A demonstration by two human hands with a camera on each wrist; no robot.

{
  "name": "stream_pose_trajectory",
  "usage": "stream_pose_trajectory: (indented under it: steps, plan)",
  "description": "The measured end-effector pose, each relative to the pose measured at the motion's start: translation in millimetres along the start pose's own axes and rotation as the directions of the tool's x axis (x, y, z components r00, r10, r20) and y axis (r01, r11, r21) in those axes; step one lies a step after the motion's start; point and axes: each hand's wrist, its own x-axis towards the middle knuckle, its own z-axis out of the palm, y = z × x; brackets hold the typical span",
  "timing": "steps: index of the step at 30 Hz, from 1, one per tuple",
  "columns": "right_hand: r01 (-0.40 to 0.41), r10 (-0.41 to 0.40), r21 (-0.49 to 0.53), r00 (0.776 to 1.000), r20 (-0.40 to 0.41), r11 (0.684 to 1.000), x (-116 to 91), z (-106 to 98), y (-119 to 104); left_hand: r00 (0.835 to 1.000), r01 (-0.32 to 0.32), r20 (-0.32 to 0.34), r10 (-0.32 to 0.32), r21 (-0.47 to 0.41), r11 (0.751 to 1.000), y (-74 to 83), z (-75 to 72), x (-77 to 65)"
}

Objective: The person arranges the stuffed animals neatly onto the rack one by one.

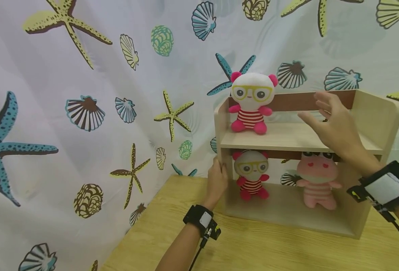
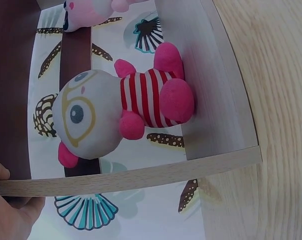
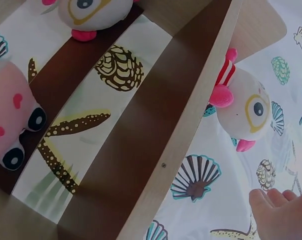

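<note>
A light wooden two-tier shelf (image 1: 297, 141) stands on the table. On its top board sits a white plush with pink ears, yellow glasses and a red striped shirt (image 1: 251, 101). A matching plush (image 1: 251, 174) sits below it, close up in the left wrist view (image 2: 126, 110). Beside that one is a pink plush (image 1: 318, 180). My left hand (image 1: 219, 169) grips the shelf's left side panel (image 2: 141, 176). My right hand (image 1: 318, 109) hovers over the right part of the top board, fingers spread, holding nothing. Its fingertips (image 3: 278, 212) show in the right wrist view, apart from the shelf board (image 3: 181, 135).
A curtain (image 1: 84, 113) printed with starfish and shells hangs close behind and to the left of the shelf. The wooden table (image 1: 253, 248) extends toward me in front of the shelf. Its left edge runs near my left forearm.
</note>
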Motion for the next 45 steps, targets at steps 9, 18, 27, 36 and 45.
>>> stream_pose_trajectory:
  steps: [9, 18, 27, 36, 45]
  plan:
    - [0.034, -0.034, 0.006, 0.998, -0.054, 0.999, -30, -16, 4, 0.999, -0.031, -0.027, 0.031, 0.019, 0.999, -0.8, -1.9, 4.3]
    - [0.010, -0.017, -0.082, 0.996, -0.083, 0.997, -52, -38, 16, 1.000, -0.014, -0.027, 0.014, 0.014, 1.000, -1.7, -3.6, 4.9]
    - [-0.026, 0.022, -0.074, 0.999, -0.044, 0.997, -79, -57, 27, 1.000, -0.007, -0.018, 0.007, 0.005, 1.000, -1.3, -4.1, 7.9]
    - [0.073, -0.072, 0.000, 0.991, -0.114, 0.997, -93, -65, 49, 0.999, -0.031, -0.027, 0.031, 0.006, 0.999, -2.8, -4.1, 5.7]
    - [-0.025, 0.051, -0.129, 0.977, 0.207, 0.991, -107, -91, 88, 1.000, -0.010, -0.024, 0.009, -0.009, 1.000, -2.8, -4.9, 3.6]
